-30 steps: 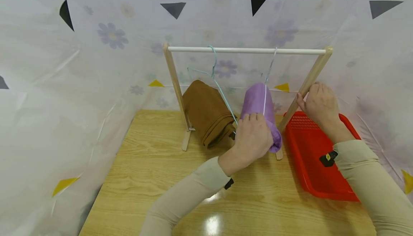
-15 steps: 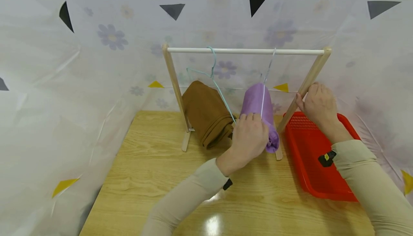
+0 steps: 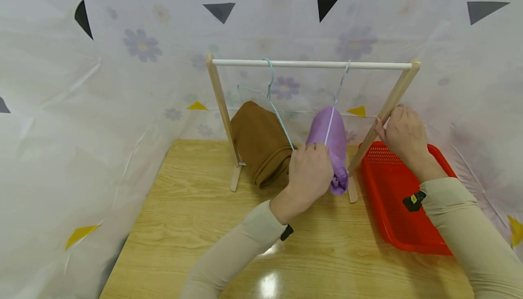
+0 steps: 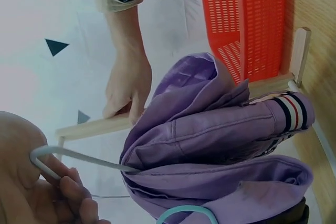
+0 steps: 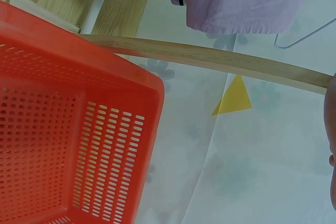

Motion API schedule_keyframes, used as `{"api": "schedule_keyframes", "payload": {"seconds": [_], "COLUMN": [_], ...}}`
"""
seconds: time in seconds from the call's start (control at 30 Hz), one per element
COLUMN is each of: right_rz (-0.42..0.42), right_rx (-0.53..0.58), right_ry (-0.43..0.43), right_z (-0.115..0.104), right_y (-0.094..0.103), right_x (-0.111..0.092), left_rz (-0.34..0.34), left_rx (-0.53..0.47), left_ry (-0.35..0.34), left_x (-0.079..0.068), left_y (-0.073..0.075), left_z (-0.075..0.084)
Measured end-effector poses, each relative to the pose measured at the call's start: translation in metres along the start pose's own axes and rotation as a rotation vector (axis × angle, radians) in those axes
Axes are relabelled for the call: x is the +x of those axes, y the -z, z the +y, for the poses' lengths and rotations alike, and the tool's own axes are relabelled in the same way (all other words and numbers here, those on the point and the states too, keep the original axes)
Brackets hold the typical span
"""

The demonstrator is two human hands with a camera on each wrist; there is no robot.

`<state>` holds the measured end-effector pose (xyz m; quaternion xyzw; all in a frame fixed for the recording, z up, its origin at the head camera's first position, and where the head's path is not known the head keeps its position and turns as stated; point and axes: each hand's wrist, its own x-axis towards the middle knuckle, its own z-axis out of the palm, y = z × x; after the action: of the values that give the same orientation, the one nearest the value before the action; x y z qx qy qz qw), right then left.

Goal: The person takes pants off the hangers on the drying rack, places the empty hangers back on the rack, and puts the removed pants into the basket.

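Note:
My left hand [image 3: 311,172] grips the near end of a white wire hanger [image 4: 89,158], its fingers curled in the left wrist view. Over this hanger drapes a folded purple garment [image 3: 335,135] with a striped edge band [image 4: 293,113]. The hanger's hook sits on the white rod [image 3: 306,64] of a small clothes rack. With fingers and thumb around it, my right hand [image 3: 406,131] holds the rack's right wooden upright [image 3: 397,92]. Left of the purple garment, a folded brown garment [image 3: 261,142] hangs from a teal hanger [image 3: 280,122].
A red perforated basket [image 3: 408,246] stands on the wooden table [image 3: 184,222] to the right of the rack, under my right forearm. Behind the rack hangs a pale flowered sheet [image 3: 171,40] with triangle patches. The left wooden upright [image 3: 222,104] borders the brown garment.
My left hand has moved a little to the left, swinging the near end of the white hanger and the purple garment with it. The right hand stays on the upright.

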<state>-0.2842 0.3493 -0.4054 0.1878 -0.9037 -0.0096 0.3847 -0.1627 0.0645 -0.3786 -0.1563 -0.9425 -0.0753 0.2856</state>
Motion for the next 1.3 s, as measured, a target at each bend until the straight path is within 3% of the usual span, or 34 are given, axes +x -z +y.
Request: {"api": "schedule_keyframes", "payload": {"seconds": [0.17, 0.47, 0.67, 0.93, 1.3], "right_rz": [-0.019, -0.030, -0.009, -0.010, 0.021], "right_rx": [0.000, -0.007, -0.006, 0.003, 0.013], "right_ry": [-0.010, -0.015, -0.002, -0.011, -0.001], "right_z": [0.0005, 0.0004, 0.0002, 0.0008, 0.0002], "right_y": [0.0008, 0.0019, 0.0018, 0.0012, -0.0011], "right_x": [-0.0003, 0.0005, 0.0004, 0.0004, 0.0006], "left_rz": [-0.025, 0.125, 0.132, 0.101, 0.123], "left_rx": [-0.018, 0.004, -0.022, -0.181, -0.308], "left_ry": [0.041, -0.021, -0.035, 0.014, 0.050], "left_x": [0.0002, -0.0014, -0.0015, -0.0015, -0.0015], "left_y": [0.0016, -0.0030, -0.0055, -0.0045, -0.0043], "left_z": [0.0008, -0.0036, -0.0060, -0.0071, -0.0083]}}
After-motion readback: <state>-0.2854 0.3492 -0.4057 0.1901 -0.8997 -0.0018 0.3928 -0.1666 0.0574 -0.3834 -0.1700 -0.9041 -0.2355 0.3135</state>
